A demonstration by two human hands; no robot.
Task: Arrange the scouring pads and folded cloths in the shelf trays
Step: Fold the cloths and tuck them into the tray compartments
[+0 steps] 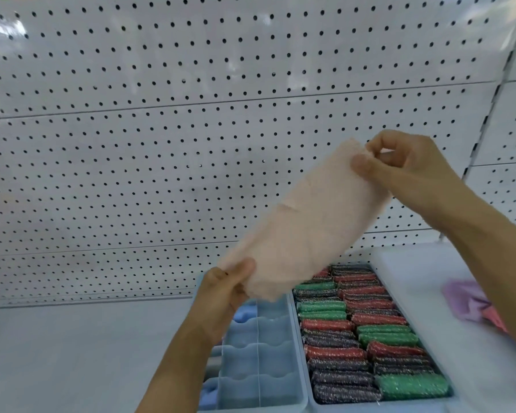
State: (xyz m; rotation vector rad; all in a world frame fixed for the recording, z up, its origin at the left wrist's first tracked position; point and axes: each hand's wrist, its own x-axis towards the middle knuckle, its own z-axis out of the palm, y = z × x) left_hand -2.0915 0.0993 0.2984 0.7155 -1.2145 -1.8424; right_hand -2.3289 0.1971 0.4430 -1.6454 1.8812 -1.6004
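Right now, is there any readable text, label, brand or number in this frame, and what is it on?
None readable. The pink cloth, held by the left hand and right hand, is plain; the scouring pads, divided tray and pegboard show no print.

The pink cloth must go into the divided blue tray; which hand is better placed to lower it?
Probably left: the left hand grips the pink cloth's lower end just above the divided blue tray; the right hand is higher.

Both forearms bare; no sleeves in view.
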